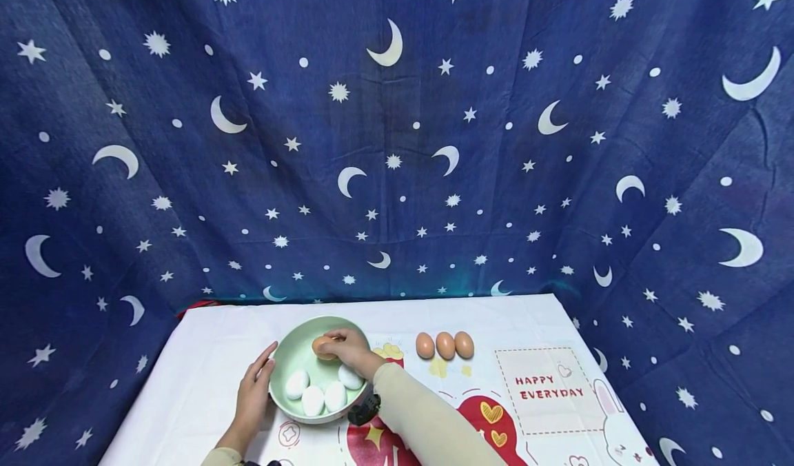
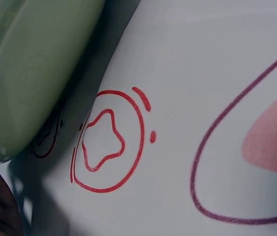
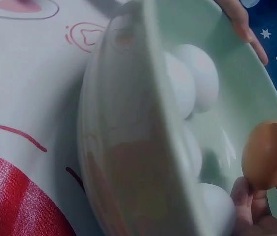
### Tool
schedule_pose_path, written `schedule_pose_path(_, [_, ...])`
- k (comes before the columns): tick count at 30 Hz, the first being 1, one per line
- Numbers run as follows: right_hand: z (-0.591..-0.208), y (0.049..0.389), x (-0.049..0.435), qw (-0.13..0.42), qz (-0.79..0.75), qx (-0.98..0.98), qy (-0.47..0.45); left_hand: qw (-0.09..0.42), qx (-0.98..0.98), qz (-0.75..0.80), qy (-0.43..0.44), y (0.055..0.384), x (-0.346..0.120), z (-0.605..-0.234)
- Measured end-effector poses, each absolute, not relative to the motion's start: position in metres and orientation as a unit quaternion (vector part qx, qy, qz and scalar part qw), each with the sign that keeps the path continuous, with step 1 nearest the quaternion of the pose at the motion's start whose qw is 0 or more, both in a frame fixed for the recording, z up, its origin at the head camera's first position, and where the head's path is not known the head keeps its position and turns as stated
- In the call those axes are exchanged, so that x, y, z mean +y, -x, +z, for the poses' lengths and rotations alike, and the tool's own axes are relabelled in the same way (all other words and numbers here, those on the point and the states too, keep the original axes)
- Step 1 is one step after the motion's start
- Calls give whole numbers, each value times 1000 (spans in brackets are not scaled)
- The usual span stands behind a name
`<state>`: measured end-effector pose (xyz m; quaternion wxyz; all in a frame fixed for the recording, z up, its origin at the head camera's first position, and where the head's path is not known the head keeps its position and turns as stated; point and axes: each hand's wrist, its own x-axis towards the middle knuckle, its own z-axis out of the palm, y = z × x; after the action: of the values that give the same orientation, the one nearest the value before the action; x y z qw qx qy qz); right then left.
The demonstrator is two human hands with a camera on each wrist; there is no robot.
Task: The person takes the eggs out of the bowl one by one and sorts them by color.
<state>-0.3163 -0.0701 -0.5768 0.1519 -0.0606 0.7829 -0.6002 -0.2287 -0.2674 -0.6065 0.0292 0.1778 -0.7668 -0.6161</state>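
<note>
A pale green bowl [image 1: 287, 353] stands on the table, with several white eggs [image 1: 313, 400] in its near part. Inside it, toward the far side, my right hand [image 1: 352, 350] holds a brown egg [image 1: 322, 347] between thumb and fingers. The right wrist view shows that brown egg [image 3: 265, 156] pinched over the bowl's inner wall, with white eggs [image 3: 200, 78] beside it. My left hand [image 1: 253, 391] rests its fingers against the bowl's left rim. In the left wrist view only part of the left hand [image 2: 1, 204] shows, under the bowl's outer side [image 2: 35, 73].
To the bowl's right, three brown eggs [image 1: 445, 346] lie in a row on the table. A white printed cloth [image 1: 552, 397] covers the table. Behind it hangs a blue curtain [image 1: 397, 176] with moons and stars.
</note>
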Motion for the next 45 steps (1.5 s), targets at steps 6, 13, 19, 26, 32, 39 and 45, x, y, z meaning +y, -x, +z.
schedule_pose_path(6, [-569, 316, -64, 208, -645, 733, 56, 34, -770, -614, -169, 229, -266, -604])
schedule_pose_path(13, [-562, 313, -59, 243, -664, 705, 58, 36, -775, -609, -166, 229, -267, -605])
schedule_pose_path(19, [-554, 306, -48, 274, -662, 695, 56, 33, -775, -608, -168, 229, -268, -606])
schedule_pose_path(26, [-543, 297, -28, 294, -665, 682, 72, 26, -775, -608, -168, 229, -269, -606])
schedule_pose_path(32, [-540, 289, -7, 306, -680, 661, 82, 26, -777, -606, -166, 229, -268, -606])
schedule_pose_path(39, [-536, 279, 11, 309, -682, 656, 91, 28, -774, -609, -170, 229, -268, -607])
schedule_pose_path(45, [-538, 273, 20, 314, -688, 647, 90, 23, -771, -612, -175, 230, -269, -609])
